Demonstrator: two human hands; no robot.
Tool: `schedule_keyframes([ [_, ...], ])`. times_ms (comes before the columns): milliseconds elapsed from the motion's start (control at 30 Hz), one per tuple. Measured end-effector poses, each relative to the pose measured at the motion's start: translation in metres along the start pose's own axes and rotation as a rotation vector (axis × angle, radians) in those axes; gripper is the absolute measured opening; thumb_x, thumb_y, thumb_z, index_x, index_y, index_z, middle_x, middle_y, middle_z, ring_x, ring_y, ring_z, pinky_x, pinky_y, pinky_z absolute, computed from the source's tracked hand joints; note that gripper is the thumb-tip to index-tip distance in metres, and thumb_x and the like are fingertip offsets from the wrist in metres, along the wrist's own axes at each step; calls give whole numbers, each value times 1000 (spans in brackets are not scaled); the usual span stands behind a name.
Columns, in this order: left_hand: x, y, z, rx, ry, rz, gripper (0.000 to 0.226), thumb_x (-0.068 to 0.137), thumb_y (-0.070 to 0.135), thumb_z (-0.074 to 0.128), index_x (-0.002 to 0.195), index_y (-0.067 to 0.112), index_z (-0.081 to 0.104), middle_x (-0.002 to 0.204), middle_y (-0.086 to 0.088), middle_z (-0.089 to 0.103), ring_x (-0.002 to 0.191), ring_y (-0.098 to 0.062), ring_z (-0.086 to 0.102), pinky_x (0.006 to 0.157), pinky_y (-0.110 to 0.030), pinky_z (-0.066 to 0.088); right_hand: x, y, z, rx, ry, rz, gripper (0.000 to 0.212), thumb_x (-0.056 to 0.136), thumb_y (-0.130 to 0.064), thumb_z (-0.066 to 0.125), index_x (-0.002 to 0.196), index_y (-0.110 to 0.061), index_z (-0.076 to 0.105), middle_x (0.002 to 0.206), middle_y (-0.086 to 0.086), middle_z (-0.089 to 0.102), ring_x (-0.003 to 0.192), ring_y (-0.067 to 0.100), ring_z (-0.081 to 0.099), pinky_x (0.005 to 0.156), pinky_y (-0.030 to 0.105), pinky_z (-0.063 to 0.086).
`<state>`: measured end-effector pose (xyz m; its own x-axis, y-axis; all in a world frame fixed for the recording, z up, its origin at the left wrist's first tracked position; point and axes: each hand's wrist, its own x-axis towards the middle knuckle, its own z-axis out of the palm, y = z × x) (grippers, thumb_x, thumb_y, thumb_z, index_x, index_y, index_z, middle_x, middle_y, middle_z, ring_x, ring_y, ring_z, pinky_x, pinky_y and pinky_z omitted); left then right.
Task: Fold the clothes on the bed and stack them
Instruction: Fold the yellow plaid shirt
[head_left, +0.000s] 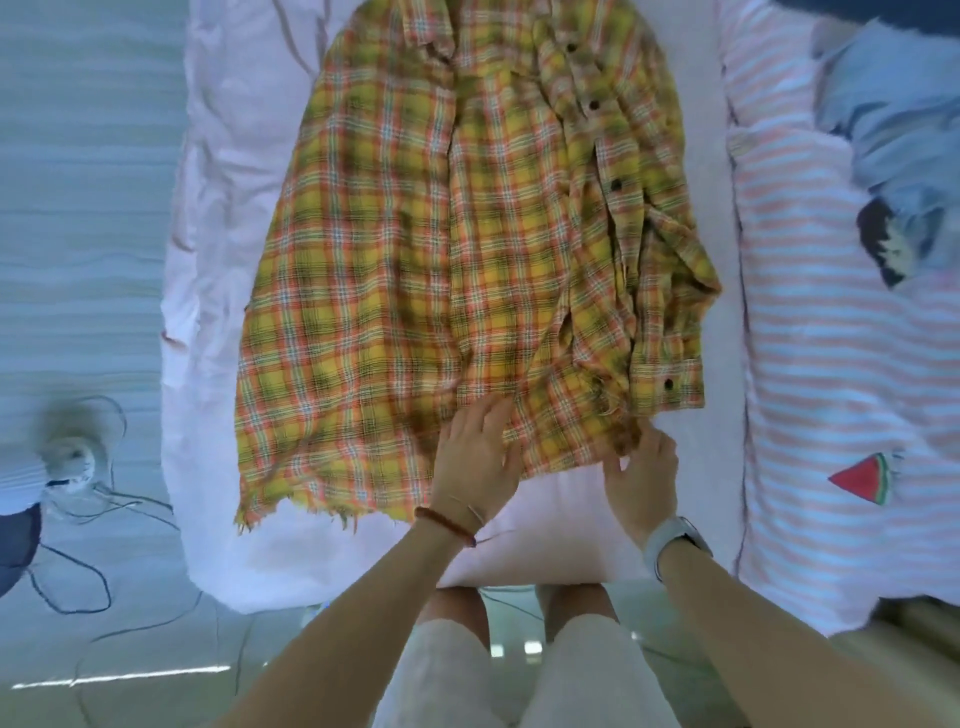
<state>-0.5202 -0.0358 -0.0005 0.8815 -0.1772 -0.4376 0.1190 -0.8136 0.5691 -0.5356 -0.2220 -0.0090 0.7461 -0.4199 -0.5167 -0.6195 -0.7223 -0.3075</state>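
Bed (218, 291) with pale pink sheet carries yellow-orange plaid button shirt (415, 249) spread flat, right sleeve folded across the front. Pink-striped cloth with watermelon patch (810, 364) lies to the right. Left hand (475, 457) rests flat on hem, fingers straight; right hand (644, 467) pinches frayed hem edge. Risk: lifting hem unevenly could slide the folded sleeve off, skewing the fold.

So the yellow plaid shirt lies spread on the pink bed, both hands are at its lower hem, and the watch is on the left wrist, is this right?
Not quite. The head view shows the watch on the right wrist; the left wrist wears a beaded bracelet. The rest holds: the yellow plaid shirt lies spread on the pink bed, with the left hand and right hand at its lower hem.
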Motion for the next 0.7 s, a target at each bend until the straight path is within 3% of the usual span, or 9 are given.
schedule_keyframes([
  [100, 31, 11, 19, 71, -131, -125, 63, 94, 39, 44, 147, 19, 18, 152, -4, 21, 136, -28, 22, 109, -46, 28, 25, 4, -6, 260, -24, 118, 56, 87, -21, 61, 134, -1, 38, 131, 18, 47, 124, 34, 38, 102, 46, 36],
  [200, 42, 23, 34, 209, -166, -158, 66, 92, 47, 41, 148, 26, 13, 156, 0, 7, 138, -32, 14, 104, -54, 29, 41, 1, -7, 435, -115, 220, 52, 88, -25, 60, 132, -4, 41, 123, 13, 55, 113, 34, 51, 98, 46, 41],
  [267, 41, 29, 43, 229, -130, -210, 68, 90, 49, 43, 148, 27, 13, 157, 0, 5, 139, -32, 12, 105, -54, 27, 45, 2, -12, 469, -136, 158, 32, 91, -18, 55, 119, -4, 49, 104, 7, 60, 93, 27, 57, 82, 34, 44],
  [333, 37, 38, 49, 221, -43, -222, 68, 89, 48, 45, 147, 31, 14, 157, -1, 5, 140, -30, 9, 107, -55, 25, 42, 11, -25, 513, -48, 27, 7, 93, -11, 50, 99, -8, 51, 73, -1, 54, 62, 16, 50, 60, 28, 37],
  [400, 31, 50, 56, 279, -7, -144, 70, 89, 50, 45, 147, 35, 9, 157, -1, -2, 143, -32, 2, 109, -56, 21, 35, 29, -42, 474, 68, -74, 3, 94, -11, 47, 91, -11, 46, 60, -6, 43, 50, 11, 41, 49, 26, 29],
  [500, 24, 64, 71, 341, -193, -110, 67, 90, 57, 36, 146, 41, 4, 156, 0, -14, 141, -35, -16, 108, -62, 16, 25, 67, -63, 276, 27, -94, 13, 96, -20, 45, 101, -8, 49, 64, -2, 49, 55, 18, 47, 50, 30, 35],
  [600, 26, 67, 77, 389, -374, -191, 64, 92, 53, 39, 145, 43, 4, 154, 3, -23, 139, -35, -24, 105, -67, 19, 27, 86, -75, 137, -120, 1, 27, 96, -25, 46, 115, -6, 49, 97, 11, 61, 83, 28, 57, 68, 36, 46],
  [700, 35, 73, 69, 369, -375, -230, 55, 93, 40, 44, 143, 42, 21, 156, 2, -10, 141, -34, -15, 106, -66, 22, 37, 73, -88, 216, 89, -67, 39, 91, -21, 55, 126, -7, 45, 115, 10, 53, 100, 27, 54, 76, 41, 49],
])
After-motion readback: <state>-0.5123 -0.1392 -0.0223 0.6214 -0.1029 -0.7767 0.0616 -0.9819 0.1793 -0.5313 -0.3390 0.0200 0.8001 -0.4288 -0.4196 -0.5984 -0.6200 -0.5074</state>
